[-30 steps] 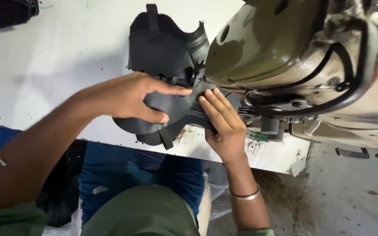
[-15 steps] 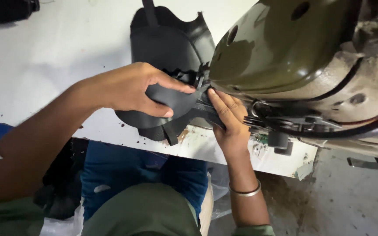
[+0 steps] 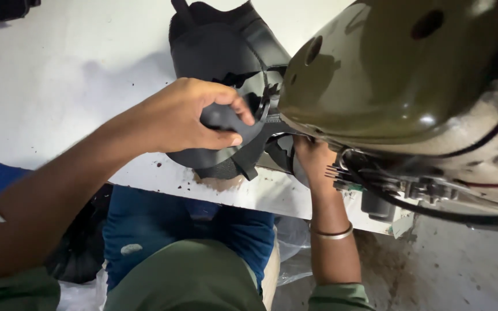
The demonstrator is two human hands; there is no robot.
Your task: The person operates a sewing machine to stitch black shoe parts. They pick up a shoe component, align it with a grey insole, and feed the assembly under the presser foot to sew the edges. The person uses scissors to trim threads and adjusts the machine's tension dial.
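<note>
Left hand (image 3: pixel 194 118) pinching, right hand (image 3: pixel 312 155) half-hidden

light: soft daylight | glare: machine head (image 3: pixel 410 63) | shadows: soft | near arm blurred

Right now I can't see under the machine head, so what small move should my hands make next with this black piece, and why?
Probably ease the black padded fabric piece slightly toward the olive-green sewing machine head. The left hand pinches its folded edge just beside the head, and the right hand is tucked beneath it, mostly hidden, so only a small, slow feed looks safe.
</note>
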